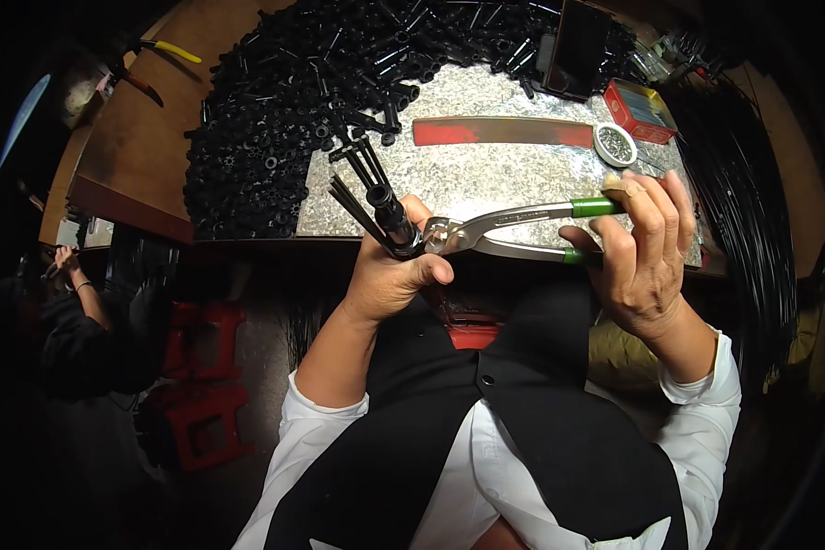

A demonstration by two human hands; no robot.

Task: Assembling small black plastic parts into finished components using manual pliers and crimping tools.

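Pliers [509,225] in right hand [646,252] grip black tube [390,213].

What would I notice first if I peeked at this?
Probably the huge heap of small black plastic parts covering the back left of the shiny metal-topped bench. Next, in the middle, the right hand squeezes green-handled metal pliers onto a black tube with thin rods gripped by the left hand.

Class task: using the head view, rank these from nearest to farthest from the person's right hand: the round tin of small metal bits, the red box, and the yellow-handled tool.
From the right hand:
1. Round tin, just above it on the metal sheet.
2. Red box, slightly farther up, at the far right.
3. Yellow-handled tool, far off at the bench's upper left.
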